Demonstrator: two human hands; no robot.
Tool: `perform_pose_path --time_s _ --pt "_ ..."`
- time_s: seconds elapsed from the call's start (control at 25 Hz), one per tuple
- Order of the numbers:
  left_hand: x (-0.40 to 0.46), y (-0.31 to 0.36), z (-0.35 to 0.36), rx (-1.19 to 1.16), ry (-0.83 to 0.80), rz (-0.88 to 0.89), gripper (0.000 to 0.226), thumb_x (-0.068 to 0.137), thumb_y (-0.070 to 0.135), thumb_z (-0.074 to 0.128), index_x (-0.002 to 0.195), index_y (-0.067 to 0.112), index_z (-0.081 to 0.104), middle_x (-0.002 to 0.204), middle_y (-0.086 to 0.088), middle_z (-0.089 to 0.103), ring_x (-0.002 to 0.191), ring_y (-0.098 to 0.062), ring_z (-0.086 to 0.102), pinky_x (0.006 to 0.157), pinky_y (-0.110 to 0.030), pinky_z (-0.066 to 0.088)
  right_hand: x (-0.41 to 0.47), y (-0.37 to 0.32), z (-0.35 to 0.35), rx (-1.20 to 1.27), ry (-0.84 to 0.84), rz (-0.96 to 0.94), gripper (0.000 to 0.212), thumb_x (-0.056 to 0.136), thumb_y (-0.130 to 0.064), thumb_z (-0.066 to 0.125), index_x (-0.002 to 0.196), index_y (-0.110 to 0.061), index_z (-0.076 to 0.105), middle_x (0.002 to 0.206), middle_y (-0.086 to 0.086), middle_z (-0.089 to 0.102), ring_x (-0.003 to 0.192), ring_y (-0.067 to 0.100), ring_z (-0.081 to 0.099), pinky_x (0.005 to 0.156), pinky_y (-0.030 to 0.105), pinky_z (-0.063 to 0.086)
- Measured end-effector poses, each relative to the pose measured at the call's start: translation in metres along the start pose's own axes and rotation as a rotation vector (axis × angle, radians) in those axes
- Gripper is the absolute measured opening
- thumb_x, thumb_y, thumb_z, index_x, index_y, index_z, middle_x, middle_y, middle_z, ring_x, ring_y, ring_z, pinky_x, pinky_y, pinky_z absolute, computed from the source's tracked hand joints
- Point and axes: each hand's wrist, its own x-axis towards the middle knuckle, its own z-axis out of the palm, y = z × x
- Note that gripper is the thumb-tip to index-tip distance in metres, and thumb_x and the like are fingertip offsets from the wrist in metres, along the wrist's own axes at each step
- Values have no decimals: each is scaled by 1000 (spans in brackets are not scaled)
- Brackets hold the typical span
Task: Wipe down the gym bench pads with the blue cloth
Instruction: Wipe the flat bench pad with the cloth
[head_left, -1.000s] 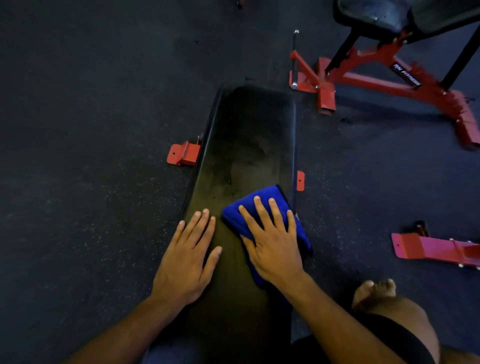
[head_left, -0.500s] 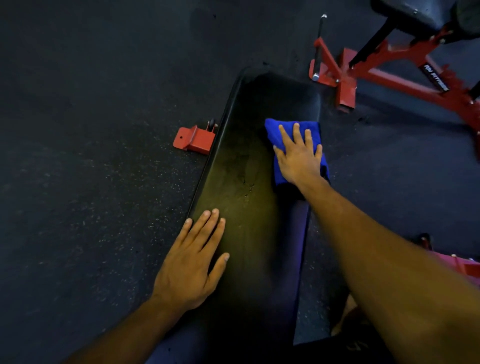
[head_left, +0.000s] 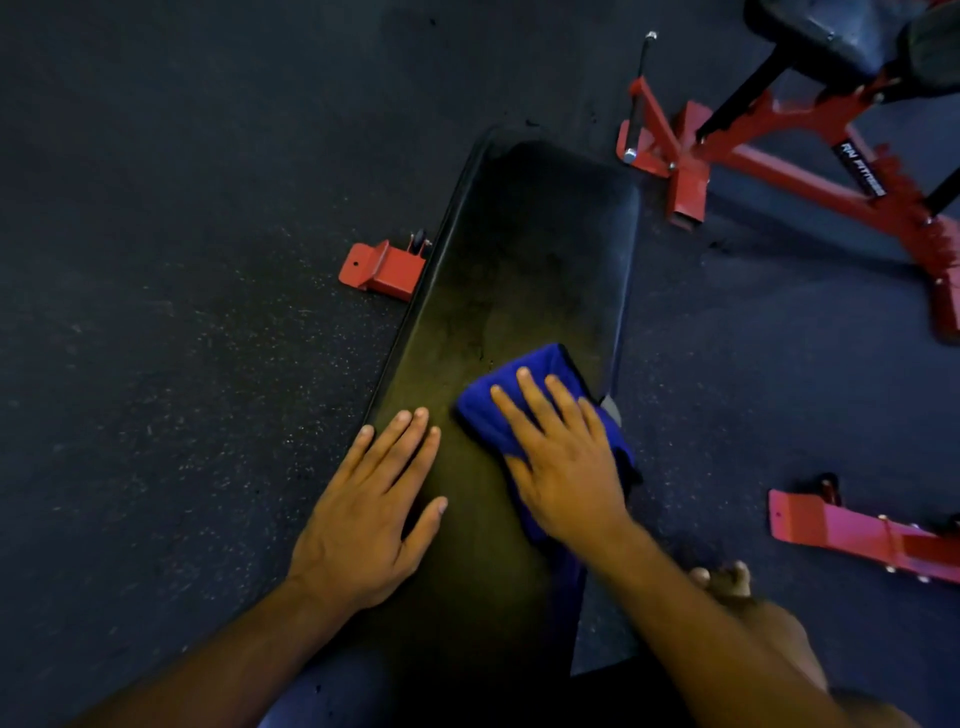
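Fingers (head_left: 524, 395) of right hand (head_left: 566, 467) spread straight, pressing blue cloth (head_left: 540, 374) flat | cloth on bench pad (head_left: 519, 249), near its right edge | left hand (head_left: 369, 519) flat, fingers straight, on pad's left side | red frame (head_left: 779, 166) beyond, possibly another bench

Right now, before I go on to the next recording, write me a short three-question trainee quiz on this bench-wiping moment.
1. True or false: the left hand lies flat on the bench pad with no cloth under it.
2. Which hand presses the blue cloth? A) left hand B) right hand C) both
3. Fill in: the small red bracket sits on the floor at the pad's ____ edge.

Key: 1 true; 2 B; 3 left.
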Motion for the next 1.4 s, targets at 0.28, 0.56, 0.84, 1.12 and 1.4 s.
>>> perform_pose_path --time_s 0.28,0.56,0.84,1.12,1.4 --pt "-2 0 3 -27 54 3 64 104 48 34 157 12 35 166 -5 27 156 -18 20 127 -40 12 135 56 -29 35 55 280 57 102 -48 35 155 -37 16 165 -3 12 151 32 9 113 69 17" --pt "-2 -2 3 -37 10 -1 65 104 49 34 158 14 33 168 -4 24 157 -17 16 127 -40 11 47 7 -15 46 56 180 59 101 -32 43 156 -34 20 165 -5 12 151 27 11 120 55 15" --pt "-5 1 -9 -34 -44 -26 65 105 53 27 160 18 28 168 0 19 157 -12 8 127 -33 1 26 18 -45 226 53 68 54 100 -14 46 151 -28 36 160 -3 30 141 24 38 112 44 38" --pt "-29 8 -22 -58 -207 -46 91 85 78 -16 160 28 -3 168 7 -13 153 -8 -17 123 -32 -13 0 12 -79 252 156 50 52 98 -15 52 148 -25 43 157 -3 37 138 22 43 108 34 37" --pt "-66 0 -8 -47 -130 -57 72 105 65 14 161 21 18 170 0 11 158 -15 6 126 -32 -5 37 -17 -41 124 20 88 54 101 -45 42 152 -33 31 160 -3 28 145 25 30 110 51 35"
